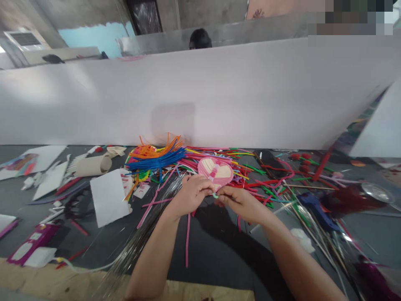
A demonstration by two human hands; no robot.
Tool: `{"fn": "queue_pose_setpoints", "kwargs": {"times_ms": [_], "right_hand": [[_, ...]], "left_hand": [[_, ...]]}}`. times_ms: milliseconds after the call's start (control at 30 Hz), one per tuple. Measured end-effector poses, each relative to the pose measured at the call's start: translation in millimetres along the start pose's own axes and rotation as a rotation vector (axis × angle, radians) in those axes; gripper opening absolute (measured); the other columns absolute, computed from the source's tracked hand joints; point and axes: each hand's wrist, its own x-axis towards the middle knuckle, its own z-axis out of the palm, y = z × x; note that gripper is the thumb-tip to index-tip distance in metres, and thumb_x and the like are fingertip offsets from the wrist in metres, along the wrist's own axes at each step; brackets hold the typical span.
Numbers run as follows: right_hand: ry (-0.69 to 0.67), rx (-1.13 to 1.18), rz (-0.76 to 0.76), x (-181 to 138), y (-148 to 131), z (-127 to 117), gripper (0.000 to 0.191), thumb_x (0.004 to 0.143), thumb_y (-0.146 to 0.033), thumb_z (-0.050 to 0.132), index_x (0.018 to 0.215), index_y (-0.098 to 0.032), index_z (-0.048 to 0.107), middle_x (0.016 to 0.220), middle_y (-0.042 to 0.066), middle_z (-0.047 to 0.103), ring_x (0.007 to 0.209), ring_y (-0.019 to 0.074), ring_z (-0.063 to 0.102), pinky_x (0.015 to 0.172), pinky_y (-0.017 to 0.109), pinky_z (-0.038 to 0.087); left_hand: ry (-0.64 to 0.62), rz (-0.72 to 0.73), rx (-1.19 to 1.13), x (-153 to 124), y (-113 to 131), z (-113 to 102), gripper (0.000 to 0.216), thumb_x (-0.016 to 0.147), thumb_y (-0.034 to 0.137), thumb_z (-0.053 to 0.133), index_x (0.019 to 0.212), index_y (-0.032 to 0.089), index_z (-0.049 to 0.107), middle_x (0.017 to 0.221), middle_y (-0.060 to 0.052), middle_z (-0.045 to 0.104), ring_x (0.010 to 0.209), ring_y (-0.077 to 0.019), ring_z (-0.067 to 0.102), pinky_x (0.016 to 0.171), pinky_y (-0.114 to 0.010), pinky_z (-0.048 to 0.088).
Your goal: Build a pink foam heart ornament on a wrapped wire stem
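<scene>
My left hand (pixel 191 193) and my right hand (pixel 238 201) meet over the dark table (pixel 216 246), fingers pinched together. Between them they hold the lower tip of a pink heart-shaped craft piece (pixel 215 170) with a pale centre and a small pink bow. A tiny light green bit (pixel 215 195) shows between my fingertips. Just behind the heart lies a heap of coloured pipe cleaners (pixel 163 158) in blue, orange, red, green and pink. A single pink pipe cleaner (pixel 187 242) hangs down below my hands.
A white partition (pixel 200 96) walls off the back, with another person's head (pixel 199 39) above it. A white card (pixel 109 197), a paper roll (pixel 92 165) and scraps lie left. A blue glue gun (pixel 316 207), thin sticks and red flowers (pixel 300 158) lie right.
</scene>
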Motion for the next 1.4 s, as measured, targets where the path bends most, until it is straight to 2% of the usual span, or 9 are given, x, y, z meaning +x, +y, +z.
{"fn": "queue_pose_setpoints", "kwargs": {"times_ms": [133,233,367,567,767,967,1133,1267,1400], "right_hand": [[-0.178,0.499,0.056,2,4,9,0.024,0.089,-0.039,0.052,0.086,-0.017,0.057,0.082,0.005,0.068,0.068,0.0122,0.062,0.066,0.025,0.047],[-0.190,0.724,0.076,4,3,19,0.025,0.086,-0.041,0.058,0.085,-0.016,0.057,0.076,0.004,0.069,0.063,0.0115,0.061,0.063,0.025,0.047],[0.021,0.749,0.029,5,-4,27,0.024,0.085,-0.040,0.059,0.080,-0.017,0.058,0.069,0.002,0.067,0.059,0.0104,0.058,0.058,0.023,0.045],[0.395,0.510,-0.078,3,-18,20,0.022,0.089,-0.037,0.051,0.078,-0.019,0.058,0.065,0.000,0.064,0.057,0.0111,0.055,0.058,0.023,0.046],[0.621,-0.127,-0.220,-7,-25,14,0.015,0.090,-0.022,0.045,0.087,-0.019,0.059,0.075,0.002,0.066,0.066,0.0133,0.059,0.062,0.024,0.044],[0.656,-0.674,-0.357,-13,-30,13,0.017,0.087,-0.016,0.045,0.081,-0.017,0.061,0.064,0.004,0.062,0.059,0.0155,0.056,0.059,0.027,0.038],[0.599,-0.488,-0.345,-16,-38,8,0.016,0.088,-0.019,0.049,0.094,-0.018,0.064,0.079,0.005,0.070,0.070,0.0154,0.063,0.067,0.026,0.044],[0.477,-0.205,-0.236,-17,-43,3,0.016,0.089,-0.022,0.051,0.094,-0.020,0.066,0.086,0.002,0.070,0.077,0.0141,0.065,0.070,0.023,0.047],[0.516,-0.151,-0.231,-17,-42,0,0.014,0.087,-0.025,0.053,0.091,-0.020,0.065,0.084,0.002,0.069,0.077,0.0147,0.064,0.071,0.023,0.047]], "left_hand": [[-0.014,0.082,-0.060,-1,-2,-6,0.023,0.089,0.029,0.047,0.079,0.021,0.066,0.082,-0.004,0.061,0.087,-0.0186,0.054,0.085,-0.031,0.036],[0.033,0.123,-0.110,-3,1,-8,0.025,0.090,0.031,0.046,0.078,0.021,0.065,0.086,-0.004,0.059,0.089,-0.0179,0.054,0.086,-0.031,0.037],[0.259,0.047,-0.049,-2,10,-2,0.022,0.088,0.034,0.050,0.082,0.022,0.067,0.090,-0.005,0.059,0.093,-0.0196,0.053,0.087,-0.033,0.038],[0.709,-0.060,0.145,-2,32,12,0.020,0.083,0.033,0.059,0.098,0.020,0.064,0.101,-0.008,0.060,0.101,-0.0235,0.050,0.093,-0.039,0.035],[0.490,-0.094,-0.279,-3,49,12,0.021,0.088,0.032,0.050,0.093,0.019,0.065,0.088,-0.004,0.068,0.082,-0.0160,0.062,0.072,-0.025,0.046],[0.477,-0.150,-0.355,6,61,10,0.020,0.080,0.036,0.060,0.075,0.017,0.060,0.071,0.001,0.061,0.063,-0.0111,0.056,0.058,-0.020,0.042],[0.350,-0.214,-0.395,10,65,-2,0.028,0.082,0.037,0.056,0.065,0.016,0.055,0.055,0.005,0.049,0.052,-0.0087,0.045,0.051,-0.020,0.035],[0.251,-0.188,-0.444,12,59,-11,0.030,0.083,0.036,0.054,0.062,0.015,0.054,0.055,0.004,0.050,0.054,-0.0089,0.045,0.054,-0.021,0.035],[0.183,-0.180,-0.624,16,52,-11,0.029,0.083,0.036,0.056,0.064,0.015,0.056,0.057,0.002,0.054,0.056,-0.0096,0.048,0.057,-0.022,0.037]]}}
